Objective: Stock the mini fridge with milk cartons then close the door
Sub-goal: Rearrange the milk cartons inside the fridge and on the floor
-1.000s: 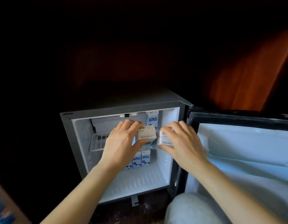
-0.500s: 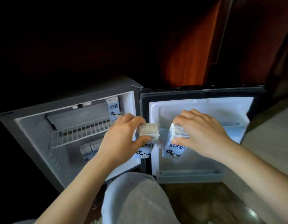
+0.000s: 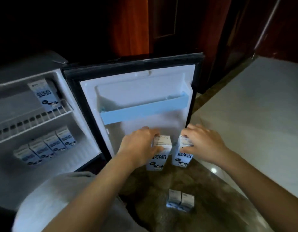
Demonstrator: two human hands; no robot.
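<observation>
Left hand (image 3: pixel 138 144) and right hand (image 3: pixel 205 143) each grip upright blue-white cardboard milk cartons (image 3: pixel 157 160) (by the tops) below the pale-blue plastic door shelf (image 3: pixel 145 110).

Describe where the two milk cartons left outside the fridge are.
In the head view, the two cartons stand side by side on the floor, bottom right of centre, nearer the camera than the open fridge door.
</observation>
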